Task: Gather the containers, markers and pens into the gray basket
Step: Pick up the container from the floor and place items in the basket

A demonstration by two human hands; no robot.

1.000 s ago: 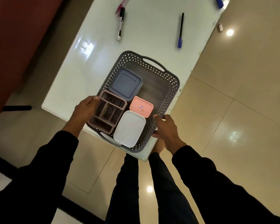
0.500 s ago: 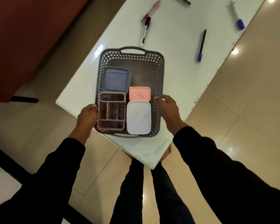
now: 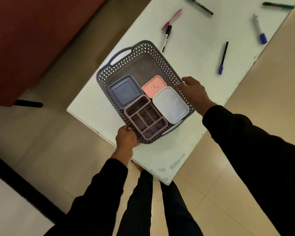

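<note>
The gray basket [image 3: 144, 68] sits on the tabletop [image 3: 191, 53] with four containers already inside, all at the end nearest the person. The left hand [image 3: 126, 137] is curled closed around the basket's near corner; the right hand [image 3: 192, 91] rests half open against the side rim, fingers spread, gripping nothing firmly. Beyond both hands the pens and markers lie scattered, the black pen [image 3: 223, 57] nearest the right hand. Best to steady the basket with the left hand and reach out with the right.
</note>
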